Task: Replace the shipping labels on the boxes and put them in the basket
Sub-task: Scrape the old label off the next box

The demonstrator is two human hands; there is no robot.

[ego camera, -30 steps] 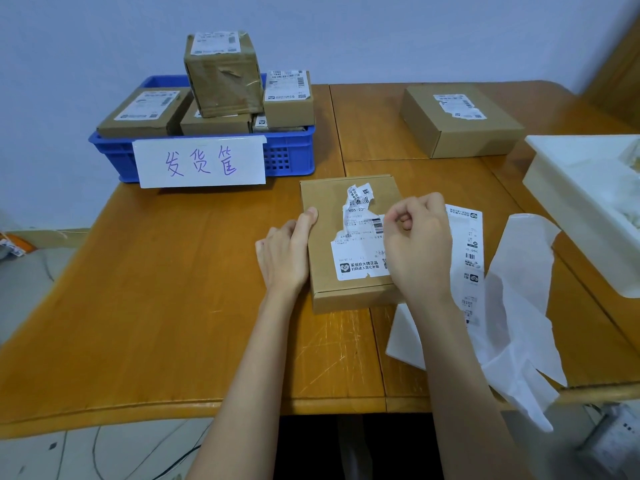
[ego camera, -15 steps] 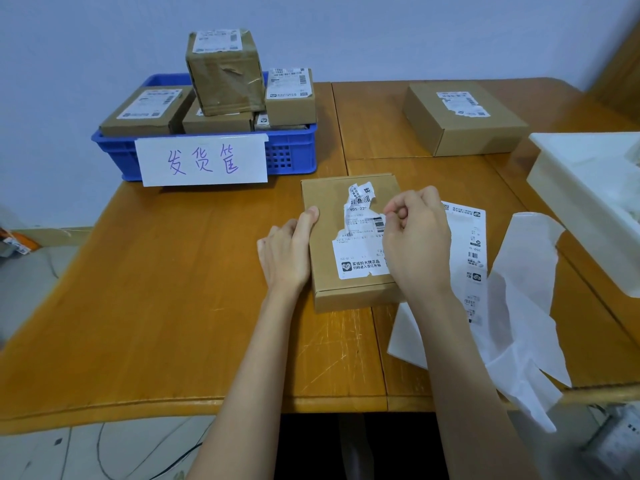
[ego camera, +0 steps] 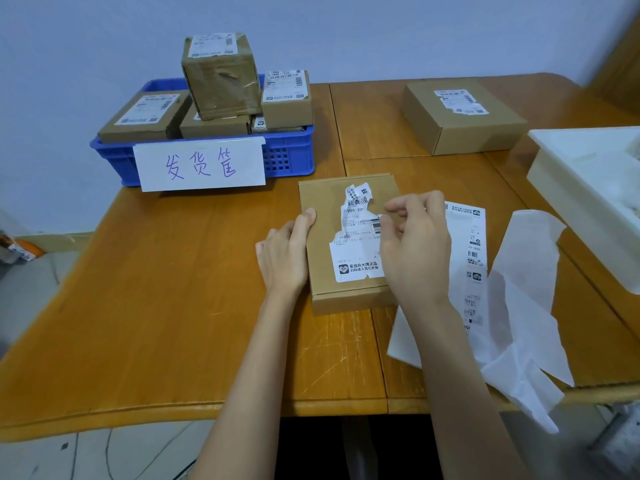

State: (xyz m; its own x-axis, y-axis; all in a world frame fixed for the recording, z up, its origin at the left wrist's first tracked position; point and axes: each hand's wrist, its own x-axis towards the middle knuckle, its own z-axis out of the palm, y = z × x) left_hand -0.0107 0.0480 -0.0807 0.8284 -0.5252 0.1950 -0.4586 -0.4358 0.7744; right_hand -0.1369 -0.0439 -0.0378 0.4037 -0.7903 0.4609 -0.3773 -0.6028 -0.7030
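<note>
Under the right hand [ego camera: 414, 244], its fingers [ego camera: 401, 204] curled, pinching the torn label's [ego camera: 356, 237] right edge; left hand [ego camera: 285, 251] flat, bracing the box [ego camera: 322, 202].

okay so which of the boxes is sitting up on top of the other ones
The taped, crinkled cube box in the blue basket. It sits on the flatter boxes there; the two boxes outside the basket lie on the table.

Brown box [ego camera: 322, 216] bears a torn white label [ego camera: 356, 251] (black print); blue basket [ego camera: 291, 157], purple-lettered sign [ego camera: 199, 164], seemingly white tray [ego camera: 585, 188].
</note>
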